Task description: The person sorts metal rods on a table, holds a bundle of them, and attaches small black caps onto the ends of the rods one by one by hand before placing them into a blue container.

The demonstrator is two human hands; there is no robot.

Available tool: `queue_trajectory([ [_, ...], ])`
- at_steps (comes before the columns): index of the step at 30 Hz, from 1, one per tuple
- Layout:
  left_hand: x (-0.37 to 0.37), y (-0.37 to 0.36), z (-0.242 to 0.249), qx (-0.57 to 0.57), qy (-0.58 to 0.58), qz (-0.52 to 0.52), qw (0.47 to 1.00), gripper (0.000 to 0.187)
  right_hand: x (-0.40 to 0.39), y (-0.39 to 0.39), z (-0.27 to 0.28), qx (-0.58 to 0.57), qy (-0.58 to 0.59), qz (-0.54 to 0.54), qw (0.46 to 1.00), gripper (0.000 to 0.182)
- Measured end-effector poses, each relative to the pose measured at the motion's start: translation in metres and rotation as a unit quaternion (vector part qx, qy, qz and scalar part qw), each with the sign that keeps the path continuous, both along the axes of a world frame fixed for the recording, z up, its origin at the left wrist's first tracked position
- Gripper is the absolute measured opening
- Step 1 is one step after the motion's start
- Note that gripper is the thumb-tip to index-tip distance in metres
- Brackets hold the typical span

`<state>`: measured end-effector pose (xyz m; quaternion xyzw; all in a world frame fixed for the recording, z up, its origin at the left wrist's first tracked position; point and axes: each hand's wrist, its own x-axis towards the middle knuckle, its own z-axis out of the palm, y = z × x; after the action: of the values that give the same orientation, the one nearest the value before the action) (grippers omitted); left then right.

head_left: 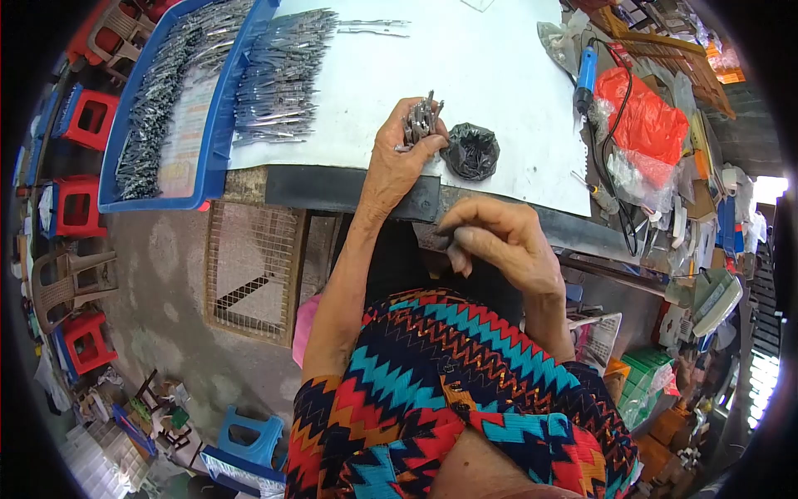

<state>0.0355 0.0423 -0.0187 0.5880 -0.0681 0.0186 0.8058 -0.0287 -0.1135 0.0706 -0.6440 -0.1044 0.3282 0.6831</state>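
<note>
My left hand point(397, 154) is closed around a bundle of thin grey metal pieces point(422, 121), whose ends stick up above the fingers. It rests over the front part of the white-covered table. Just right of that hand stands a small black plastic bag point(471, 152), its mouth open upward. My right hand point(509, 241) hovers in front of the table edge, below the bag. Its fingers are curled and pressed together, and whatever may be between them is hidden. A large pile of similar metal pieces point(283, 79) lies in rows on the table to the left.
A blue tray point(218, 137) with more metal pieces stands at the table's left end. To the right lie a blue electric screwdriver point(587, 75) with a black cable, a red plastic bag point(640, 116) and assorted clutter. Red stools point(79, 206) stand on the floor at left.
</note>
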Motion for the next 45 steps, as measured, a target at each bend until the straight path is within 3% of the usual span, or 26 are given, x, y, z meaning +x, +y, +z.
queue_trajectory([
  [9,0.004,-0.002,-0.004,-0.032,0.027,-0.018,0.999,0.024,0.017,-0.025,-0.041,-0.023,-0.049,-0.185,0.981,0.015],
  [15,0.002,-0.003,0.005,0.005,-0.006,0.011,1.0,0.022,0.035,-0.032,-0.05,-0.171,-0.181,-0.249,0.936,0.015],
  [23,-0.003,-0.003,-0.006,0.06,-0.007,0.026,0.998,0.027,0.047,-0.027,-0.075,-0.332,-0.388,-0.165,0.844,0.015],
  [27,-0.007,-0.004,-0.002,0.07,0.005,0.008,0.998,0.028,0.047,-0.024,-0.074,-0.34,-0.395,-0.143,0.841,0.014],
  [39,-0.008,0.0,-0.005,0.151,0.02,-0.006,0.988,0.024,0.058,-0.022,-0.071,-0.478,-0.492,-0.002,0.727,0.011],
  [45,-0.007,0.0,-0.006,0.142,0.014,-0.006,0.99,0.023,0.058,-0.02,-0.075,-0.489,-0.523,0.006,0.698,0.012],
])
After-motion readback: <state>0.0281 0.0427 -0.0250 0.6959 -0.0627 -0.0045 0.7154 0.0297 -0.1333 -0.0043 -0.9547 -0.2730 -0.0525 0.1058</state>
